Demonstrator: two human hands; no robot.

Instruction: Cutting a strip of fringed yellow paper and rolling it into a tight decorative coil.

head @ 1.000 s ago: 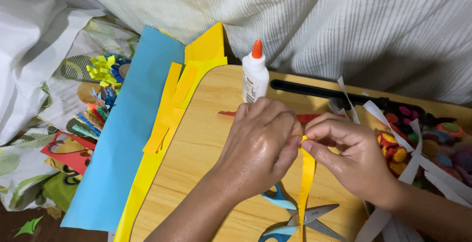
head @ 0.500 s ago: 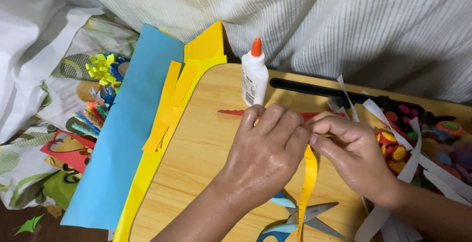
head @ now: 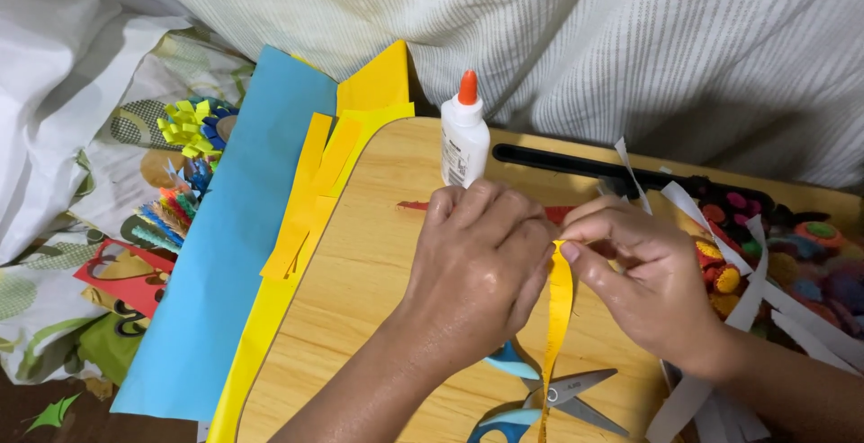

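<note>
My left hand [head: 477,267] and my right hand [head: 643,272] meet over a wooden lap board [head: 360,317]. Both pinch the top end of a narrow yellow paper strip [head: 558,317], which hangs down towards me between them. Beneath the strip lie scissors [head: 549,398] with blue handles, their blades a little apart. A white glue bottle [head: 464,141] with an orange cap stands upright just beyond my left hand. A red paper sliver [head: 414,205] pokes out from behind my left hand.
Blue paper sheet [head: 234,245] and yellow sheets with cut strips [head: 310,191] lie over the board's left edge. Fringed coloured paper pieces [head: 184,168] sit further left on patterned cloth. White strips [head: 747,290] and small paper flowers [head: 810,254] crowd the right. A black bar [head: 576,162] lies at the back.
My hands have shifted slightly while working the top of the yellow strip; my left fingers have spread and closed again over it. Nothing else has moved.
</note>
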